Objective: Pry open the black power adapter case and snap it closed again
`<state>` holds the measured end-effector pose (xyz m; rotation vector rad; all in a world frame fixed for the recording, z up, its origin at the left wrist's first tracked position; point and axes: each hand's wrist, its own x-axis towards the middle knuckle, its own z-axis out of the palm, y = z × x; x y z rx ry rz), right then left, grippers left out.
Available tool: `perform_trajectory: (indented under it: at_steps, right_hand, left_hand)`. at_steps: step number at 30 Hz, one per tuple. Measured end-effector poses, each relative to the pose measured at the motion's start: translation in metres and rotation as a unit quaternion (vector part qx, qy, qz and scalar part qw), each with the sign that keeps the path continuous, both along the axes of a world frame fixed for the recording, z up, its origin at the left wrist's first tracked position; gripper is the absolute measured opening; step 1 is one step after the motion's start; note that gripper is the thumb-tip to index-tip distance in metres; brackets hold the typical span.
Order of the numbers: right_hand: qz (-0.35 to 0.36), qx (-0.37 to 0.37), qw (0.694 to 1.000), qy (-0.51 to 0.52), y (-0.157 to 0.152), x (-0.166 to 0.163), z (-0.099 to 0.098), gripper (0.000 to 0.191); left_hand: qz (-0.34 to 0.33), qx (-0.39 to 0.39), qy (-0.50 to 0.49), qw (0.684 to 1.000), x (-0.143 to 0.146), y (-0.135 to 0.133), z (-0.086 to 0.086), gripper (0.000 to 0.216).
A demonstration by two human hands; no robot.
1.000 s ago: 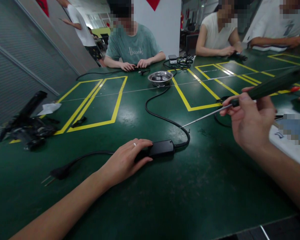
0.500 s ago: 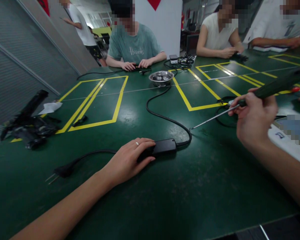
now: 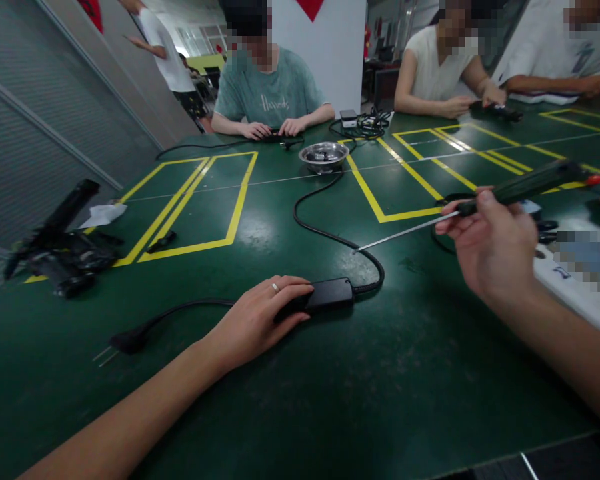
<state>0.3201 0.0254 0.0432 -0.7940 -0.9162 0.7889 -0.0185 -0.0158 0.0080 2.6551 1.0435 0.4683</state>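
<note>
Two hands in shot, head view only. L hand lies palm-down on the near end of the black power brick, fingers together over its top, thumb along the near side, pinning it flat on the green counter. Brick sits mid-counter, right in front of me. Its cable loops off the far end toward the metal bowl, and the plug lead trails out to my left.

R hand is closed round the screwdriver, thumb and forefinger pinching where grip meets shaft. Long shaft slants down-left, tip near the cable loop just beyond the brick; touching or not, can't tell.

To do this bit well, I reckon: press harder w/ the L so the brick can't skate, and pull fingers back to leave more of the top face clear. Bring the tip in low and slow. That shaft is long and prob. wobbly, so choke up on it. Mind the cable, no jabbing.

Co-worker's hands are on the far side, well apart. Black parts pile sits at the left edge, no bother.
</note>
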Motion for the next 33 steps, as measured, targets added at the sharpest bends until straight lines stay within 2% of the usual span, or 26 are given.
perform_trajectory:
  at_steps: [4, 8, 11, 18, 26, 33]
  right_hand:
    - [0.139, -0.094, 0.986, 0.024, -0.019, -0.025, -0.006, 0.014]
    - [0.205, -0.124, 0.970, 0.035, -0.032, -0.039, -0.010, 0.012]
    - [0.218, -0.127, 0.967, 0.033, -0.035, -0.042, -0.011, 0.012]
    - [0.217, -0.122, 0.969, 0.014, -0.034, -0.039, -0.011, 0.013]
    - [0.241, -0.114, 0.964, 0.003, -0.036, -0.039, -0.014, 0.013]
    - [0.263, -0.113, 0.958, -0.008, -0.039, -0.042, -0.015, 0.014]
  left_hand:
    - [0.012, -0.015, -0.008, 1.000, -0.001, 0.000, 0.004, 0.039]
    - [0.020, -0.050, -0.004, 0.999, -0.001, -0.001, 0.011, 0.039]
    - [0.020, -0.059, -0.001, 0.998, -0.001, 0.000, 0.011, 0.038]
    - [0.022, -0.043, -0.023, 0.999, -0.003, 0.002, 0.000, 0.039]
    - [0.011, -0.037, 0.000, 0.999, 0.000, -0.001, 0.014, 0.035]
    - [0.012, -0.049, -0.070, 0.996, 0.003, -0.003, 0.013, 0.024]
